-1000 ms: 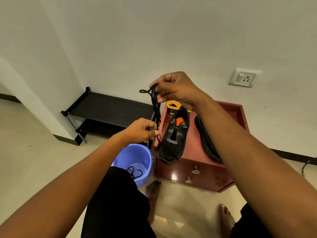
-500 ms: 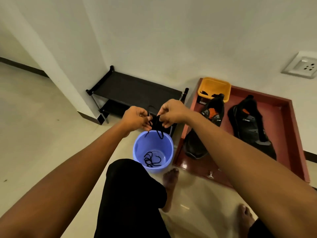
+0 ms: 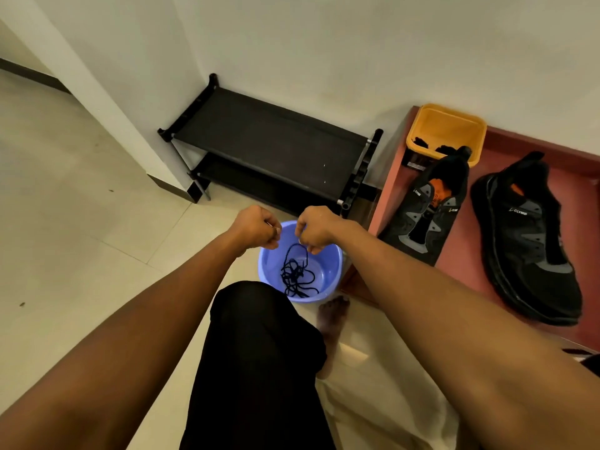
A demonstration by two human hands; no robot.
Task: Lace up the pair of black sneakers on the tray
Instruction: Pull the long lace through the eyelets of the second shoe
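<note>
Well, the right hand (image 3: 316, 228) pinches a black lace (image 3: 294, 275) trailing into the blue bucket (image 3: 328, 277) beneath; the left hand (image 3: 256, 227) beside it is curled, grip unclear.

Single view, head-worn, wide-angle. Looks forward and steeply down over own knee (image 3: 259, 352) at 6 o'clock. Forearms enter from both bottom corners. Left hand (image 3: 256, 227) and right hand (image 3: 316, 228) sit near centre, close below lens. Blue bucket (image 3: 269, 261) with lace (image 3: 295, 274) just under hands. Red tray (image 3: 462, 254) at 3 o'clock, black rack (image 3: 269, 138) at 12, floor (image 3: 81, 222) at 9, wall (image 3: 324, 43) across top.
</note>
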